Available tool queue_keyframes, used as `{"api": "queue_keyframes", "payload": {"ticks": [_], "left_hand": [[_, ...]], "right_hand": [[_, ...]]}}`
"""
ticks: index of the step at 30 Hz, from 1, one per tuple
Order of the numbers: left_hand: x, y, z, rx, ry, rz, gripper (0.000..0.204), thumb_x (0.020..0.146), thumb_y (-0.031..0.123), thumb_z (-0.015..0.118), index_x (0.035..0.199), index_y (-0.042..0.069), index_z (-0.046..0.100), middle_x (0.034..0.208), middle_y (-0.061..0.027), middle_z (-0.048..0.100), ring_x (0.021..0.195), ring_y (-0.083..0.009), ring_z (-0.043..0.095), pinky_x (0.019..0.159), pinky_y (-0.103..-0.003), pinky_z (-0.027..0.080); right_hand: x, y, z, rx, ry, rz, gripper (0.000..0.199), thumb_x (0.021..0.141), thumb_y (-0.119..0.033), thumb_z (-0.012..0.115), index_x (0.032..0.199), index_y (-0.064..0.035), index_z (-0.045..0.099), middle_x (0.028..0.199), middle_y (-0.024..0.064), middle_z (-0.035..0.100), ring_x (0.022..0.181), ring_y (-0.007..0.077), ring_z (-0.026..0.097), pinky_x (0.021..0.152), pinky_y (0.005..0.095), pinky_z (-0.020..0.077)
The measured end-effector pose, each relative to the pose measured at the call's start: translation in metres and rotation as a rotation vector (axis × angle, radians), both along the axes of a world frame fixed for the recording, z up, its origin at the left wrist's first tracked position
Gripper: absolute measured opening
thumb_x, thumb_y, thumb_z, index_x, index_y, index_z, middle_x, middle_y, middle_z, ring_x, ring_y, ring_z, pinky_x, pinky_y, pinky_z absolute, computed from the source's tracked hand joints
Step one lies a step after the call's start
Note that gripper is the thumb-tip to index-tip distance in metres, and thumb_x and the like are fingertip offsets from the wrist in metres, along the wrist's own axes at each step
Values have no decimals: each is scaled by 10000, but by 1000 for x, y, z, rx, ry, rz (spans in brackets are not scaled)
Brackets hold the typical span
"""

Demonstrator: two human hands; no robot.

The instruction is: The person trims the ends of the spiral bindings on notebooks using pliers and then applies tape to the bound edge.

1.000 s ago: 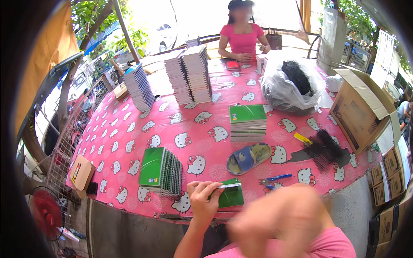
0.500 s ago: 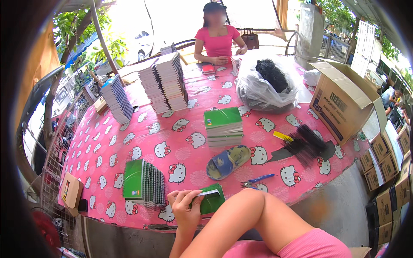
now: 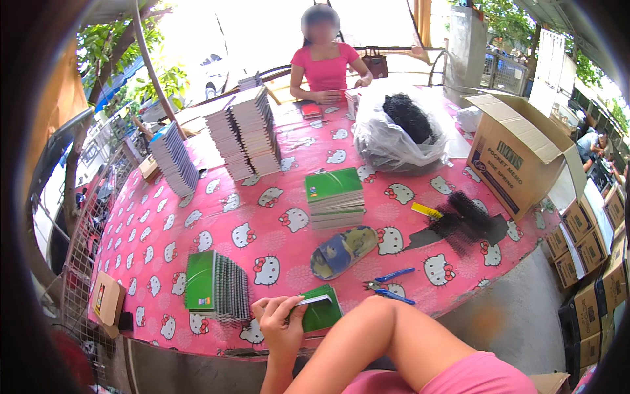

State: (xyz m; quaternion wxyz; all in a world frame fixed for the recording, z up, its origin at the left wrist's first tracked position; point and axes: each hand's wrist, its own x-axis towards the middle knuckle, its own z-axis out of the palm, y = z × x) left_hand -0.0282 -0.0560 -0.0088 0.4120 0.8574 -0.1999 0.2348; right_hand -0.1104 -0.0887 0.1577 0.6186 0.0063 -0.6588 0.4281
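Risk: notebook (image 3: 321,314), pinched in left hand (image 3: 281,323) beside pliers (image 3: 388,286), slipping off table (image 3: 216,197) edge; right hand's grip unseen.

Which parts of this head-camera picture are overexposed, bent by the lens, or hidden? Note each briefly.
Head view: the sky behind the seated person is blown out white; the pink table edge bows and dark vignette rings the rim, from the fisheye; the left hand on the green notebook is sharp; the right hand is hidden behind the raised arm.
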Motion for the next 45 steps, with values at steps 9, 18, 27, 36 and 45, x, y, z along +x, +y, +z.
{"api": "queue_keyframes", "payload": {"ticks": [9,18,27,36,45], "left_hand": [[2,2,0,11,-22,15,134,735,112,766,863,89,734,804,-20,657,873,-224,474,769,-340,395],[3,0,5,-11,-15,-21,121,747,100,757,864,90,728,813,-20,661,881,-230,480,799,-339,388],[4,-5,11,74,-71,-26,244,747,193,777,974,112,736,827,-23,644,882,-234,497,847,-357,384],[-1,-10,0,156,-138,149,92,742,201,765,820,167,729,894,15,663,1087,-222,552,1093,-478,132],[4,2,-3,41,-90,-44,101,805,218,722,891,167,717,774,51,654,773,-150,549,967,-413,243]], "right_hand": [[-2,-7,-11,196,181,74,457,956,-130,555,1325,48,353,1220,128,517,1110,203,525,912,364,434],[24,-90,-37,-238,-435,-349,262,989,-159,464,1100,64,546,998,209,577,911,347,580,769,391,462],[63,-311,-114,-1204,-204,-2678,173,772,-165,736,831,-11,685,853,108,665,741,240,635,738,373,505],[85,-404,-230,-2061,-1034,-2692,138,844,-170,645,886,-38,647,962,145,619,867,346,641,750,439,512],[95,-429,-239,-2177,-1162,-2632,275,770,-217,725,934,-21,624,950,181,634,867,371,646,775,431,529]]}}
